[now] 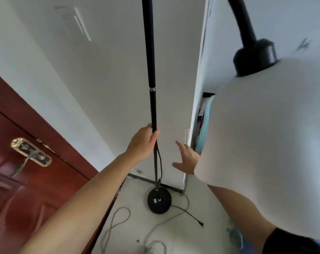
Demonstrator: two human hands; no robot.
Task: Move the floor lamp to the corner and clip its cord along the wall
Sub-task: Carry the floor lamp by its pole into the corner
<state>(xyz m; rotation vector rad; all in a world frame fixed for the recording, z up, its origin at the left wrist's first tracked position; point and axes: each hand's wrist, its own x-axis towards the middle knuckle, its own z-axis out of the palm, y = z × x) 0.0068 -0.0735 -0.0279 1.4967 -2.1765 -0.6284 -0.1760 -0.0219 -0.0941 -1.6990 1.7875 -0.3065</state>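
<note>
The left hand [143, 143] wraps tight around the floor lamp's thin black pole [151, 77], low on the shaft beneath a silver joint ring. The right hand [186, 158] is spread open with fingers splayed, holding nothing, near the white wall [109, 70]. The lamp stands upright in the corner, its round matte black base [159, 200] on the pale floor, bearing a small label too blurred to read. A thin black cord [189, 214] trails from the base. The smooth white shade [265, 143] looms close at right.

Two bare forearms, left hand [143, 142], right hand [187, 158], dark short sleeve [291, 242]
</note>
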